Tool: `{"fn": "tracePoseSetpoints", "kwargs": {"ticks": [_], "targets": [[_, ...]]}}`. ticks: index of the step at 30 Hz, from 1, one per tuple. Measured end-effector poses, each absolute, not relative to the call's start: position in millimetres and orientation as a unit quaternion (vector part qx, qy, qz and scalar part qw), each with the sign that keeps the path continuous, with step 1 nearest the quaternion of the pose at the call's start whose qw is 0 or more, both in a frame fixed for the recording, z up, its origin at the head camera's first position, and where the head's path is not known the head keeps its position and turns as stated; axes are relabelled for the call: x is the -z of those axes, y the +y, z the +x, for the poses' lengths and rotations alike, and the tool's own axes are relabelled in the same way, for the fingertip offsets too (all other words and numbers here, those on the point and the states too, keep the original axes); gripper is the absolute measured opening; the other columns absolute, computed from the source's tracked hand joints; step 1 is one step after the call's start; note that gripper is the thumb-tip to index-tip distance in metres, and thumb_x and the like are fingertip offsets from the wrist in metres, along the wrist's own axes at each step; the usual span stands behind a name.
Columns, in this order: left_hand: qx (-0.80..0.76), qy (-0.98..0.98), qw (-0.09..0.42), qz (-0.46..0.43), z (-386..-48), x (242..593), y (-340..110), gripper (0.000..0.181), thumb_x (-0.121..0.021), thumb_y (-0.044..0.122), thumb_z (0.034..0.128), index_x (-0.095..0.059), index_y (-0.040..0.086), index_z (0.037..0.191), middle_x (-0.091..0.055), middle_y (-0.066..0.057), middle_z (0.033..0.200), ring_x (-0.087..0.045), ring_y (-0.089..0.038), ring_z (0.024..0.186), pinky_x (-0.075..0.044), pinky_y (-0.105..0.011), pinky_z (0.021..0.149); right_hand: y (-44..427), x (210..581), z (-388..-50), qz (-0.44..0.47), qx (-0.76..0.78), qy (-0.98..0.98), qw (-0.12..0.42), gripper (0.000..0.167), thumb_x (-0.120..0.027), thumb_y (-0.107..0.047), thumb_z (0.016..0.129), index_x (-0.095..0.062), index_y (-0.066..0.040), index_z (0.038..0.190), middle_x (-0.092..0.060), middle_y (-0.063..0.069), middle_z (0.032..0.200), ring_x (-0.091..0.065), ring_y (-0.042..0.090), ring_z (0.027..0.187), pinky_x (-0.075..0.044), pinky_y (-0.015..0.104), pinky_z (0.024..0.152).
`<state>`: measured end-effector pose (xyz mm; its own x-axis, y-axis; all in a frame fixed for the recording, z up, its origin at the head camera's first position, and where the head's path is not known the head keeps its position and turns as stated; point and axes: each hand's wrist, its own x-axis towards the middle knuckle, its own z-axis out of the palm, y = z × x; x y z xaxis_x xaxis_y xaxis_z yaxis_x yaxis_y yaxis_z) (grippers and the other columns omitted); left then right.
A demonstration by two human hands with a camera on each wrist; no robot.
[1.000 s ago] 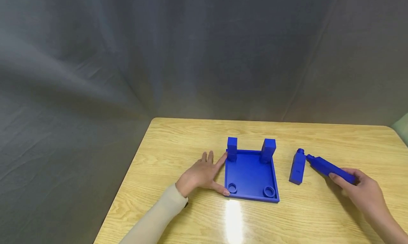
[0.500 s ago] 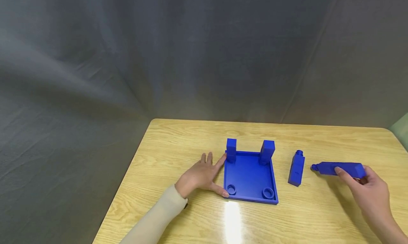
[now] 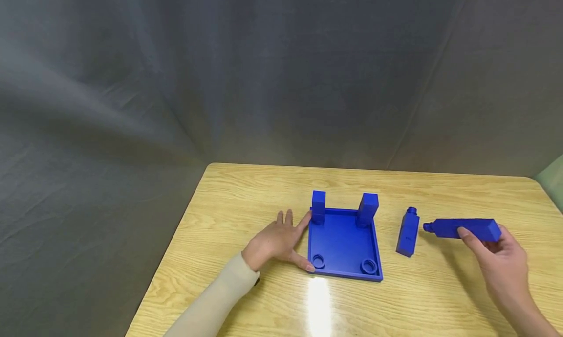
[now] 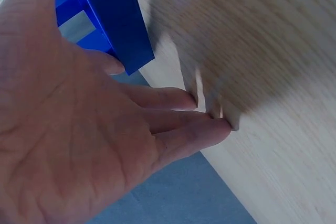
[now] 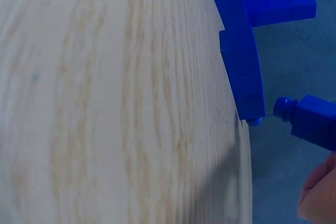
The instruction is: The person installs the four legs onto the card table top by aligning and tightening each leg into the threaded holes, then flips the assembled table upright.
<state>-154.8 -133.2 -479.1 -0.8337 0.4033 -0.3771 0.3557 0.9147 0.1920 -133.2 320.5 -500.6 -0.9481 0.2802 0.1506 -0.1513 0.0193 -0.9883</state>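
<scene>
A square blue tray-like base (image 3: 343,244) lies on the table, with two blue posts upright at its far corners, a left post (image 3: 318,206) and a right post (image 3: 367,210). Two ring sockets sit at its near corners. My left hand (image 3: 274,241) is spread flat beside it, thumb and index finger touching its left edge. On the right, my right hand (image 3: 503,258) grips a blue square leg with a threaded end (image 3: 462,228), held above the table with that end pointing left. Another blue leg (image 3: 408,233) lies between the base and the right hand, threaded end away from me.
The wooden table (image 3: 246,190) has its far edge against a grey curtain (image 3: 308,82). More curtain hangs on the left. A bright light reflection lies in front of the base.
My right hand has lifted the blue leg and turned it from slanting to nearly level, its threaded end still pointing left. The left hand stays at the base.
</scene>
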Motion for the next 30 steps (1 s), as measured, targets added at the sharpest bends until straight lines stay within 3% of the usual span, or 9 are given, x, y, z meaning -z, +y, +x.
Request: {"fn": "tracePoseSetpoints", "kwargs": {"ticks": [6, 11, 19, 30], "targets": [[-0.061, 0.955, 0.213, 0.197, -156, 477, -132, 0.147, -0.083, 0.084, 0.0737, 0.002, 0.023, 0.178, -0.019, -0.038, 0.172, -0.023, -0.059, 0.157, -0.027, -0.063, 0.126, 315, 502, -132, -0.032, -0.694, -0.703, 0.152, 0.022, -0.076, 0.011, 0.096, -0.074, -0.011, 0.098, -0.065, -0.009, 0.076, -0.046, 0.005, 0.064, -0.035, 0.021, 0.051], [-0.074, 0.954, 0.22, 0.192, -157, 475, -132, 0.147, -0.084, 0.082, 0.0741, 0.002, 0.023, 0.178, -0.016, -0.038, 0.172, -0.021, -0.059, 0.157, -0.033, -0.064, 0.123, 309, 502, -131, -0.025, -0.691, -0.707, 0.146, 0.023, -0.076, 0.01, 0.097, -0.074, -0.012, 0.1, -0.068, -0.009, 0.078, -0.049, 0.004, 0.066, -0.04, 0.017, 0.054], [-0.083, 0.952, 0.223, 0.191, -156, 474, -132, 0.146, -0.084, 0.083, 0.0749, 0.002, 0.024, 0.178, -0.014, -0.038, 0.173, -0.019, -0.059, 0.157, -0.039, -0.063, 0.12, 300, 498, -126, 0.0, -0.684, -0.719, 0.121, 0.023, -0.075, 0.008, 0.099, -0.077, -0.013, 0.108, -0.076, -0.009, 0.093, -0.061, 0.001, 0.077, -0.052, 0.01, 0.071], [-0.065, 0.955, 0.214, 0.196, -155, 475, -129, 0.147, -0.081, 0.086, 0.0738, 0.003, 0.025, 0.178, -0.017, -0.037, 0.173, -0.023, -0.058, 0.157, -0.048, -0.06, 0.113, 271, 491, -125, 0.044, -0.682, -0.724, 0.09, 0.028, -0.073, 0.008, 0.101, -0.075, -0.014, 0.117, -0.076, -0.008, 0.1, -0.061, 0.003, 0.08, -0.052, 0.013, 0.07]]}}
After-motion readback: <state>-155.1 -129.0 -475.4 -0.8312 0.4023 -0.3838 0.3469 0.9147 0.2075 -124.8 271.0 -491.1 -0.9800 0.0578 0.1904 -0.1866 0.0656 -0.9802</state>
